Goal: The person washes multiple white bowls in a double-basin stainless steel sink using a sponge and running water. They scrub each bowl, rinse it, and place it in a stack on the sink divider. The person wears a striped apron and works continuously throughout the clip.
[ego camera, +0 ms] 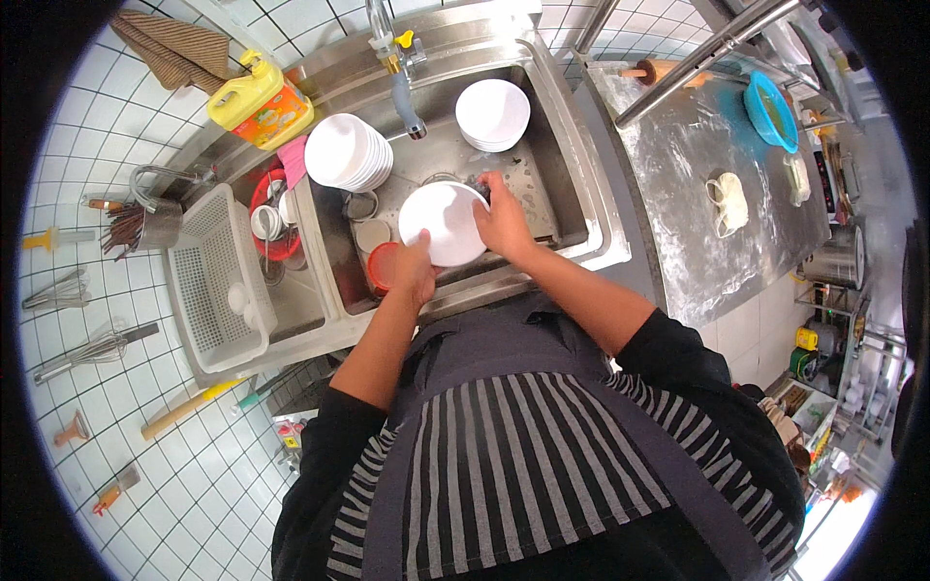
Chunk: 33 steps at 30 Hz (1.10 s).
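Note:
A white bowl (445, 225) is held over the front of a stainless steel sink basin (556, 196). My left hand (415, 272) grips its near left rim, thumb on top. At the right rim my right hand (505, 225) has its thumb over the edge; a small dark patch shows by its fingers, too unclear to name. Behind the held bowl, one stack of white bowls (341, 151) stands at the left of the basin and another stack (492, 112) at the back right. Small cups (373, 236) and a red round container (383, 265) sit left of my left hand.
The faucet (407, 102) hangs over the basin. Left are a red basin of dishes (280, 248), a white plastic basket (218, 290) and a yellow detergent jug (261, 105). A floured steel worktable (668, 196) on the right holds dough (730, 203), a rolling pin (657, 72) and a blue bowl (763, 112).

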Motion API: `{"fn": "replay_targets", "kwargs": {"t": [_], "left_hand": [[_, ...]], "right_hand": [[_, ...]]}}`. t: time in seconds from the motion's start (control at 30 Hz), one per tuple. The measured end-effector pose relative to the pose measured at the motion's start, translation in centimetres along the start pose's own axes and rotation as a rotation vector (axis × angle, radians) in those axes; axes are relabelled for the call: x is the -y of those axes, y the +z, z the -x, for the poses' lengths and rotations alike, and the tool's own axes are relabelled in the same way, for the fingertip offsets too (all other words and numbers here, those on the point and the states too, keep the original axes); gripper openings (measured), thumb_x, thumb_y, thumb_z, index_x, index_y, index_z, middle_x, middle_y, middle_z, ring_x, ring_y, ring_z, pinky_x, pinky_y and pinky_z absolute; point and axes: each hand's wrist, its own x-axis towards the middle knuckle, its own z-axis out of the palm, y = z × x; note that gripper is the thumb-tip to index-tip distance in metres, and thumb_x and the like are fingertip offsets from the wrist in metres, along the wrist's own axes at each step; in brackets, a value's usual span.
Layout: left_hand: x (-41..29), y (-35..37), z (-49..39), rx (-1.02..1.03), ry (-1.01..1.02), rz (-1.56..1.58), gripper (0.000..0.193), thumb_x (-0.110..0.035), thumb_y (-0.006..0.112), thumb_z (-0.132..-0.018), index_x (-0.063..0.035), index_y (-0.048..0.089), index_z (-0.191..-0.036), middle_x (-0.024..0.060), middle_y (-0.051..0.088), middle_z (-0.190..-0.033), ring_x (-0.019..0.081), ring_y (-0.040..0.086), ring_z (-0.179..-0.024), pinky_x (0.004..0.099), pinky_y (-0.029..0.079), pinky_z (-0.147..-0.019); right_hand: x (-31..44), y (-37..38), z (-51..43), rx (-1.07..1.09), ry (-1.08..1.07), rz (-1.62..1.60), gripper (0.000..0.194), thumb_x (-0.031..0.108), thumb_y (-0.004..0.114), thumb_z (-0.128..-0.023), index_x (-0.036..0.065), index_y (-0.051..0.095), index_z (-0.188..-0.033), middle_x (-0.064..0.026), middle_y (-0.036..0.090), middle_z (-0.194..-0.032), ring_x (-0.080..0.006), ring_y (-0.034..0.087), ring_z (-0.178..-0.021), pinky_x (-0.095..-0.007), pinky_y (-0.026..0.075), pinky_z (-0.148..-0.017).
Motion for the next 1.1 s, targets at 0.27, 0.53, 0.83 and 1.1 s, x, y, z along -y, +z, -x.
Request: {"fn": "replay_targets", "kwargs": {"t": [0.27,0.53,0.83,1.1], "left_hand": [[-2.3,0.3,-2.8,0.139,0.747,-1.02,0.028,-0.02,0.06,-0.105,-0.0006,0.072,-0.12,0.0068,0.073,-0.098,0.0152,0.061,-0.086,0.0301,0.049,-0.078],[0.8,-1.0,-0.7,-0.145,0.06,0.081,0.048,-0.019,0.059,-0.105,-0.0048,0.044,-0.148,0.0147,0.06,-0.139,0.0318,0.067,-0.116,0.0491,0.061,-0.089],[-1.8,-1.4,-3.0,0.076,0.698,-0.921,0.039,-0.019,0.064,-0.101,0.0019,0.062,-0.133,0.0155,0.073,-0.116,0.0263,0.07,-0.099,0.0392,0.056,-0.086],[-0.1,0.6,-0.3,-0.256,0.012,0.191,0.036,-0.021,0.063,-0.103,0.0015,0.061,-0.13,0.0162,0.072,-0.108,0.0302,0.071,-0.103,0.0426,0.059,-0.078]], "right_hand": [[2.3,-0.9,-3.3,0.328,-0.331,0.259,0.025,0.011,0.073,-0.086,0.009,0.06,-0.107,-0.0174,0.07,-0.099,-0.0417,0.069,-0.089,-0.0521,0.054,-0.077],[1.4,0.9,1.0,0.098,0.131,-0.051,0.033,0.011,0.07,-0.088,0.004,0.049,-0.112,-0.0271,0.065,-0.098,-0.0494,0.064,-0.094,-0.0507,0.05,-0.083],[1.9,-0.3,-4.0,0.418,-0.374,0.371,0.03,0.004,0.068,-0.087,0.008,0.055,-0.114,-0.02,0.07,-0.094,-0.0429,0.068,-0.089,-0.0517,0.054,-0.08],[1.4,2.4,1.1,-0.006,0.007,-0.068,0.041,0.001,0.064,-0.089,0.004,0.045,-0.124,-0.0274,0.065,-0.104,-0.048,0.064,-0.093,-0.0506,0.051,-0.087]]}}
